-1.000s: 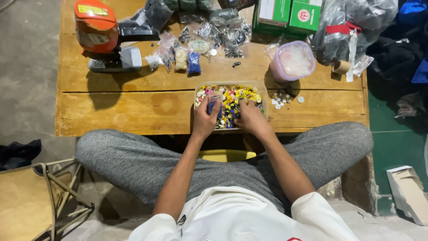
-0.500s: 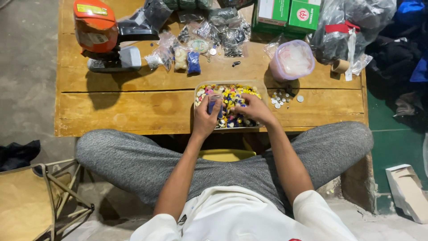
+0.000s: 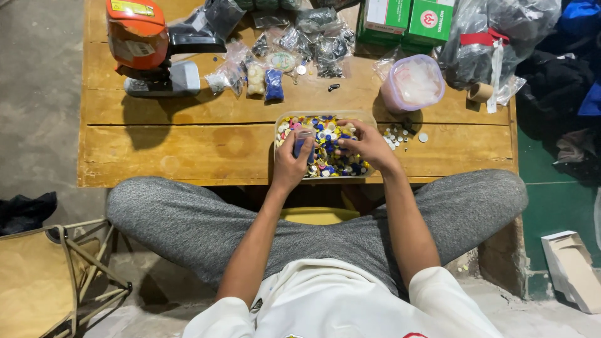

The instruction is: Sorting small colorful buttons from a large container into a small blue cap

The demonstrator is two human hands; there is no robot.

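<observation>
Two bare hands work inside a clear plastic tray (image 3: 369,119) heaped with small buttons (image 3: 327,147) of many colours, which sits at the near edge of the wooden plank surface (image 3: 188,144), just in front of the person's grey-trousered knees. Left hand (image 3: 292,164) is curled around a small blue piece, its fingers closed on it over the tray's left part, though what the piece is cannot be told. Right hand (image 3: 368,144) lies over the tray's right part with fingers bent down into the buttons, pinched close; whether it has one caught is not visible. Just right of the tray a few loose pale buttons (image 3: 395,133) are scattered on the wood. Beyond them stands a round pinkish tub (image 3: 413,82). Further back lie small clear bags (image 3: 294,53), green cartons (image 3: 407,19), and at far left an orange and grey machine (image 3: 141,47)
</observation>
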